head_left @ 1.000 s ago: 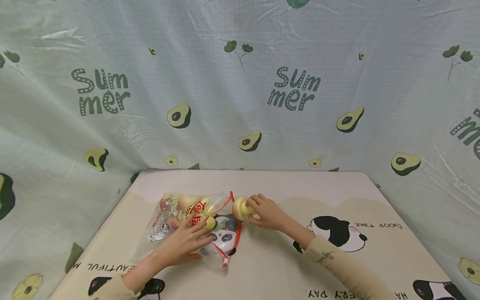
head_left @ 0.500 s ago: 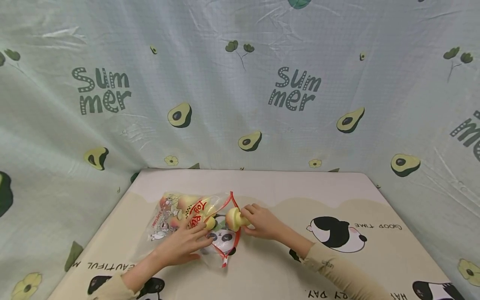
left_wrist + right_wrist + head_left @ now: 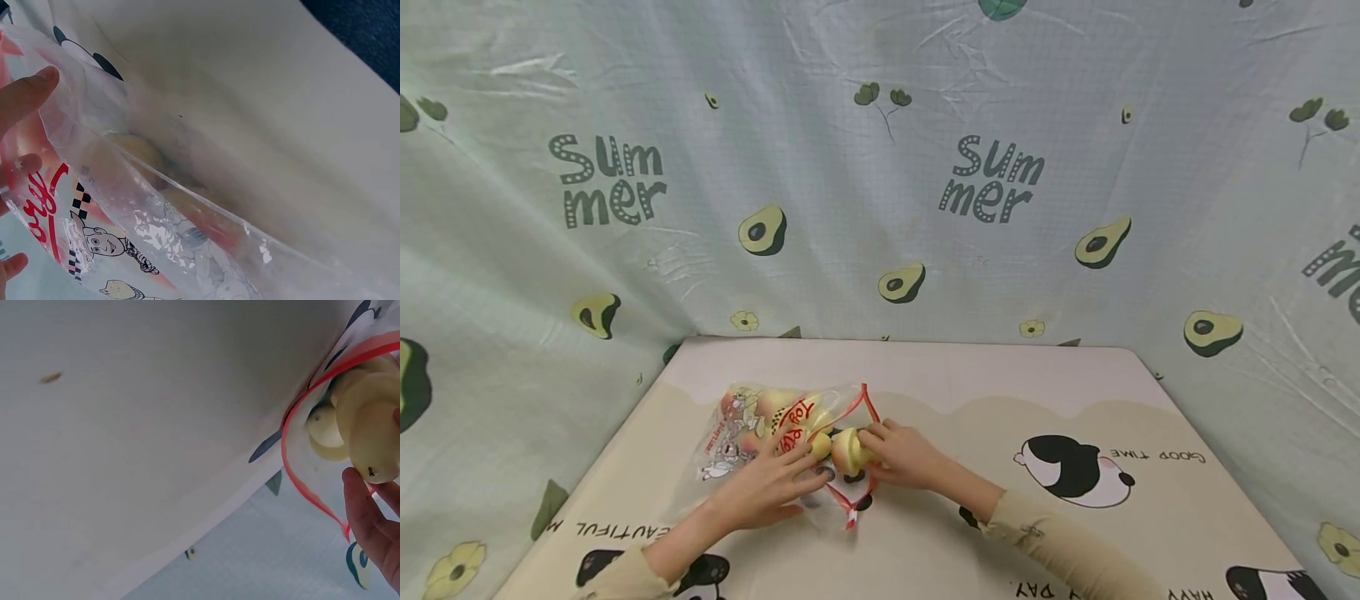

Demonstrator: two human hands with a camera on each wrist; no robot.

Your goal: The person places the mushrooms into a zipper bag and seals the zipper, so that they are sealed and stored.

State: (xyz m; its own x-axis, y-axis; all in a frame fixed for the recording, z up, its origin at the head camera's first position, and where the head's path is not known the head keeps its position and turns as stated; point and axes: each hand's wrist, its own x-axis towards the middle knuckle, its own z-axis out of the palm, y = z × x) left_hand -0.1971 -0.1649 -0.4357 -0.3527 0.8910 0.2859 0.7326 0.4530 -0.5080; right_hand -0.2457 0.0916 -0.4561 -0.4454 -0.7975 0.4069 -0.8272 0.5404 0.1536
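My left hand lies spread over a clear plastic zip bag with red lettering and cartoon prints, near its mouth. In the left wrist view the thumb rests at the plastic. Several yellow and pink fruit-like pieces lie in the bag. My right hand pinches the narrow end of a pear-like fruit, pale yellow with a pink blush, at the bag's open mouth. The red zip strip loops around it in the right wrist view. Another yellow piece sits beside my left fingertips.
The table cover is cream with printed dogs and lettering. A printed dog shows right of the bag. Behind the table hangs a pale curtain with avocado prints.
My right hand has carried the pear-like fruit left and slightly toward me, from beside the bag into its mouth. My left hand has stayed on the bag.
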